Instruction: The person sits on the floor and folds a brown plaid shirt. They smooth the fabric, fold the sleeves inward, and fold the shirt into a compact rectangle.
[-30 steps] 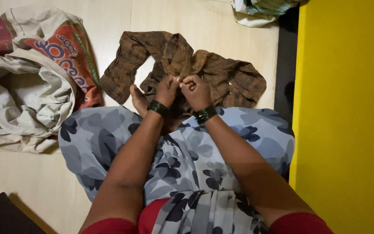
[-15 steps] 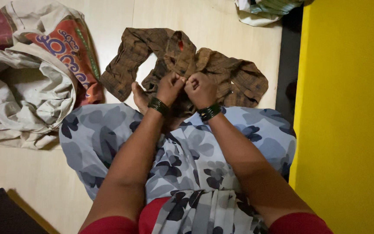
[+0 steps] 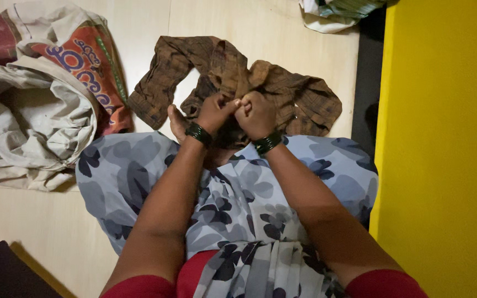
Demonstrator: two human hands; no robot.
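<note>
Both hands, left hand [image 3: 215,112] and right hand [image 3: 256,114], are closed tight on the brown shirt [image 3: 233,77], bunched on the floor just beyond the knees. If pulled unevenly, the cloth could be twisted or slip free.

Single head cam, looks steeply down, close over the lap; floor [image 3: 260,33] at 12 o'clock, yellow wall [image 3: 443,149] at 3.

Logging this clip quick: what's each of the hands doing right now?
Left hand: closed, gripping the brown shirt.
Right hand: closed, gripping the same shirt beside it.
</note>
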